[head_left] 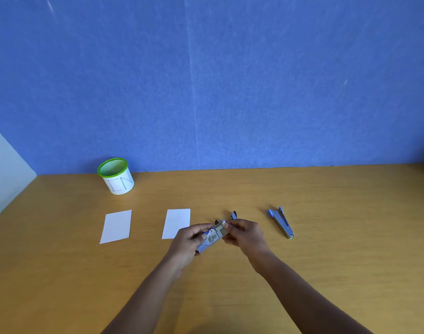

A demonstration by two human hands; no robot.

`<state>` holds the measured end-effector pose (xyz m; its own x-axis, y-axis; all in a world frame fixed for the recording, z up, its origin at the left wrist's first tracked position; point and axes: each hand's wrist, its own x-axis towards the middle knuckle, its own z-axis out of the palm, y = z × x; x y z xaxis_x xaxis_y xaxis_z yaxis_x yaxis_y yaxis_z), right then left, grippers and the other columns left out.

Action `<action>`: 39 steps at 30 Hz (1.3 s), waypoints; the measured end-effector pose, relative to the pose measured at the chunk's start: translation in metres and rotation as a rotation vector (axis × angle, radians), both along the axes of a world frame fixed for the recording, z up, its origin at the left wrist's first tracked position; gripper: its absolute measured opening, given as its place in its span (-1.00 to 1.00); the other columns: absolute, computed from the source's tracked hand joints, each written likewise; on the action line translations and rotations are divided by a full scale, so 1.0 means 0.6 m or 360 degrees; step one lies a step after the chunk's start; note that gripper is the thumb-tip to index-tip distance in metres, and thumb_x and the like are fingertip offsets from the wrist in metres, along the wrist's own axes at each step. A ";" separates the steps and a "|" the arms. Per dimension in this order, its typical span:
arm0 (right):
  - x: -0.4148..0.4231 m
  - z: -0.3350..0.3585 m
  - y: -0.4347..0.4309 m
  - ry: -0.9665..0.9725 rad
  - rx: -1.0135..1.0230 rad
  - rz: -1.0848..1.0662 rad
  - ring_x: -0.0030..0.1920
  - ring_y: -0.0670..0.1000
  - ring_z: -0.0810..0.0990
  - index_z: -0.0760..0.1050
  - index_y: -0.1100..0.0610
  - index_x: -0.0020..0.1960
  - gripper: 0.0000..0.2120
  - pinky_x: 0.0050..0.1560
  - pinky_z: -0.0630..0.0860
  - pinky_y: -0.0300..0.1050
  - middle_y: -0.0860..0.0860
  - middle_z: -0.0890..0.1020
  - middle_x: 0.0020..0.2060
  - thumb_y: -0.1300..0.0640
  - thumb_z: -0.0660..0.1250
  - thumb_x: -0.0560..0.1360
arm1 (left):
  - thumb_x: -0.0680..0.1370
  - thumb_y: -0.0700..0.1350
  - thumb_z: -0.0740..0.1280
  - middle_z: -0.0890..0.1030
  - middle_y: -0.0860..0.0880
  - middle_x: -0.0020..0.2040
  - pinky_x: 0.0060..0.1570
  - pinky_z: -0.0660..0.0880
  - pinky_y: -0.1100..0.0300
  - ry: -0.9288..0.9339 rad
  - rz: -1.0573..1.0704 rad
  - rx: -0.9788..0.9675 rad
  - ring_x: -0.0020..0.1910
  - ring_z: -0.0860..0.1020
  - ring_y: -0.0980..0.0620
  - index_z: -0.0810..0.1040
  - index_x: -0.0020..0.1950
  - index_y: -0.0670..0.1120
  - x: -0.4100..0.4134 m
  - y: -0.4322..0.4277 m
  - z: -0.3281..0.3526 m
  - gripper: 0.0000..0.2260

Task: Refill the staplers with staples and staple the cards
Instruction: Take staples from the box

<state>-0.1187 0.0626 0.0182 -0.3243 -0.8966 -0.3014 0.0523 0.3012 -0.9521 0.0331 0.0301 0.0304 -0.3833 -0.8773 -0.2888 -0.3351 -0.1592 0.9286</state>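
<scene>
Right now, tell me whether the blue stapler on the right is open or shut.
Open: the blue stapler lies on the table, its two arms splayed in a V.

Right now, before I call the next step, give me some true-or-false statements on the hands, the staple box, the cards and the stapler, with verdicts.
1. The left hand and the right hand both hold the staple box. True.
2. The blue stapler on the right lies closed. False: it lies open on the table, its two arms spread in a V.
3. Two white cards lie flat on the table, left of the hands. True.
4. The green-rimmed cup lies tipped on its side. False: it stands upright near the blue wall.
</scene>
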 end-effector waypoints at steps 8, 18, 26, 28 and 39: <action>-0.003 -0.005 0.005 0.0935 -0.0324 0.0063 -0.17 -0.05 0.56 0.60 0.15 -0.02 -0.89 -0.09 0.48 -0.21 -0.06 0.58 -0.24 0.16 0.33 0.50 | 0.60 -0.27 0.19 0.57 0.02 -0.04 -0.21 0.44 0.27 -0.0057 0.0025 -0.0034 -0.13 0.49 0.12 0.55 0.09 0.05 -0.002 -0.004 -0.002 -0.74; -0.012 -0.010 0.008 0.1991 -0.0719 0.0277 -0.13 -0.05 0.56 0.63 0.00 -0.20 -0.92 -0.38 0.49 -0.29 -0.11 0.61 -0.20 0.13 0.45 0.31 | 0.60 -0.26 0.17 0.56 -0.02 0.01 -0.26 0.43 0.34 -0.0157 -0.0032 -0.0063 -0.14 0.47 0.13 0.55 0.18 -0.02 -0.001 -0.004 -0.001 -0.74; -0.013 -0.009 -0.003 0.2220 -0.0869 0.0324 -0.10 -0.12 0.38 0.62 0.00 -0.38 -0.85 -0.38 0.53 -0.29 -0.12 0.61 -0.24 0.11 0.59 0.15 | 0.61 -0.25 0.17 0.55 0.01 0.01 -0.31 0.41 0.42 -0.0220 -0.0085 -0.0072 -0.12 0.47 0.16 0.55 0.22 -0.04 0.000 -0.005 0.000 -0.73; -0.014 -0.010 -0.004 0.2250 -0.0902 0.0358 -0.09 -0.11 0.34 0.62 0.00 -0.38 -0.84 -0.36 0.54 -0.28 -0.12 0.62 -0.23 0.10 0.59 0.14 | 0.61 -0.25 0.17 0.56 0.01 0.00 -0.31 0.41 0.42 -0.0223 -0.0090 -0.0068 -0.12 0.47 0.16 0.55 0.21 -0.04 0.000 -0.004 0.000 -0.73; -0.015 -0.020 0.000 0.1511 -0.0750 0.0437 -0.08 -0.07 0.50 0.62 0.15 -0.24 -0.98 -0.14 0.46 -0.28 -0.02 0.61 -0.16 0.24 0.42 0.33 | 0.60 -0.27 0.18 0.56 -0.01 -0.02 -0.36 0.41 0.42 -0.0155 -0.0006 -0.0010 -0.16 0.48 0.15 0.56 0.18 -0.05 0.001 0.000 -0.005 -0.74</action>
